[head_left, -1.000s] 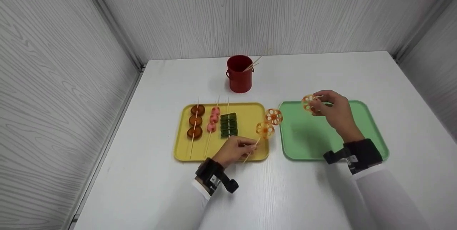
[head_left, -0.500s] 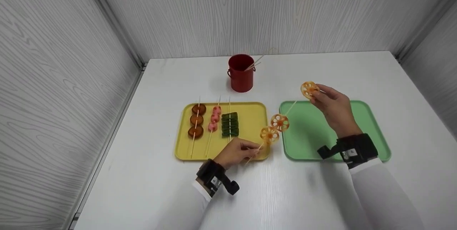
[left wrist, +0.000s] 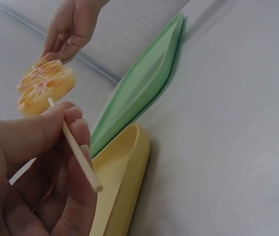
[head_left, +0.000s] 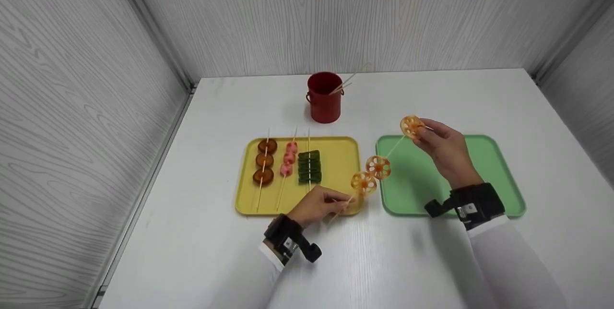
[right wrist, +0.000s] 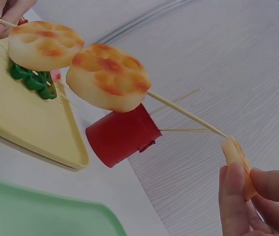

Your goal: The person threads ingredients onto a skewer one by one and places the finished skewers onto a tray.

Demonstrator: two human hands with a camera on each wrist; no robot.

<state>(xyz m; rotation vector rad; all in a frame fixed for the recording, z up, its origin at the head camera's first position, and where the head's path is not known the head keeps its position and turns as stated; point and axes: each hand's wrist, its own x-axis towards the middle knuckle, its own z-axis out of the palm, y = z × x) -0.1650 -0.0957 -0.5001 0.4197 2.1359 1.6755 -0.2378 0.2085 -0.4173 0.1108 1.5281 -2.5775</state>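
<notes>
My left hand point(head_left: 320, 205) pinches the lower end of a wooden skewer point(left wrist: 80, 156) above the front right corner of the yellow tray point(head_left: 336, 148). Two lotus root slices point(right wrist: 109, 78) are threaded on it side by side, pale with browned orange tops. Between thumb and fingers, my right hand point(head_left: 446, 148) holds a third lotus root slice point(head_left: 412, 127) over the back of the green tray point(head_left: 431, 189). In the right wrist view the skewer's pointed tip meets the edge of that slice. The skewer slants up from left to right.
On the yellow tray lie three loaded skewers: brown mushroom-like rounds point(head_left: 264, 160), pink balls point(head_left: 289, 158) and folded green pieces point(head_left: 309, 167). A red bucket point(head_left: 324, 100) with several bare skewers point(head_left: 346, 83) stands behind. White wood-grain panels point(head_left: 336, 16) border the table.
My right hand has raised its slice, then lowered it leftward onto the skewer's tip. My left hand has shifted slightly right with the skewer, its two slices turning nearer the green tray.
</notes>
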